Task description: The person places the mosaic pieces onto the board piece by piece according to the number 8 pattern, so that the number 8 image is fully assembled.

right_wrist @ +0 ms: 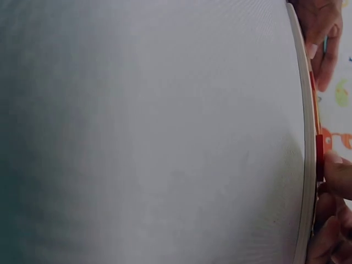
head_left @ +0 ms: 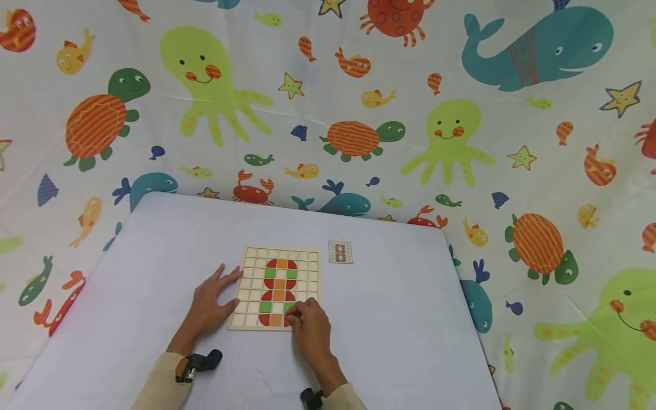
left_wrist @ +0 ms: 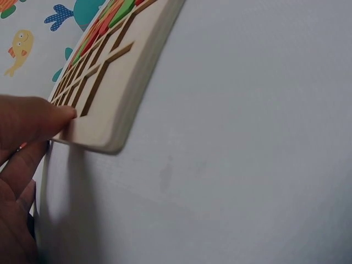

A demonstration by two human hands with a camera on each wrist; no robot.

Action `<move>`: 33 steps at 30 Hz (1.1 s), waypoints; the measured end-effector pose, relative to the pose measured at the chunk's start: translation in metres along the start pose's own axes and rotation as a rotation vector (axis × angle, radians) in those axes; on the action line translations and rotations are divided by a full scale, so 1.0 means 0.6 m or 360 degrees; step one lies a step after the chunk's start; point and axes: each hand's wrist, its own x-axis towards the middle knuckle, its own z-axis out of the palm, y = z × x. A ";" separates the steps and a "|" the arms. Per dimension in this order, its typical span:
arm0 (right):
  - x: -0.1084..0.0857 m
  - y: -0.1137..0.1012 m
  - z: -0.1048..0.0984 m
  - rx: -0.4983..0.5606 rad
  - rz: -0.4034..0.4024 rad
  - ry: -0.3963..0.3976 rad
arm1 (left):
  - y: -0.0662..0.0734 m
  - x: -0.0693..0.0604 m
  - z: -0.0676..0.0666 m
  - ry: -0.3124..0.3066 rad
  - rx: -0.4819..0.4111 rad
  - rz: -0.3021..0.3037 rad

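A square wooden grid board lies on the white table, with red, orange and green tiles forming a figure like an 8 in its cells. Spread along the board's left edge is my left hand; in the left wrist view its thumb touches the board's rim near a corner. My right hand pinches a red tile between thumb and fingers over the figure's lower right corner. In the right wrist view that tile stands slightly above the board's surface. The right fingers partly cover the nearby cells.
A small printed card with a matching 8-like pattern lies beyond the board's right side. The white tabletop ends at a cloth backdrop with sea animals. Each wrist wears a black device.
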 end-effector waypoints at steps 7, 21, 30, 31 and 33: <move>0.002 -0.004 0.004 -0.0037 0.0009 -0.0012 | -0.003 -0.002 -0.002 -0.0020 0.0010 -0.0017; 0.004 -0.013 0.006 -0.0206 -0.0040 0.0015 | -0.008 0.000 -0.003 -0.0008 0.0014 -0.0008; 0.008 0.005 -0.011 -0.0127 -0.0014 0.0131 | -0.005 -0.001 -0.003 -0.0020 -0.0020 -0.0029; 0.011 0.008 -0.017 -0.0133 -0.0019 0.0139 | -0.003 -0.001 -0.003 -0.0015 -0.0022 -0.0043; 0.018 0.013 -0.031 -0.0149 -0.0037 0.0146 | 0.001 0.000 -0.001 0.0042 -0.0004 -0.0040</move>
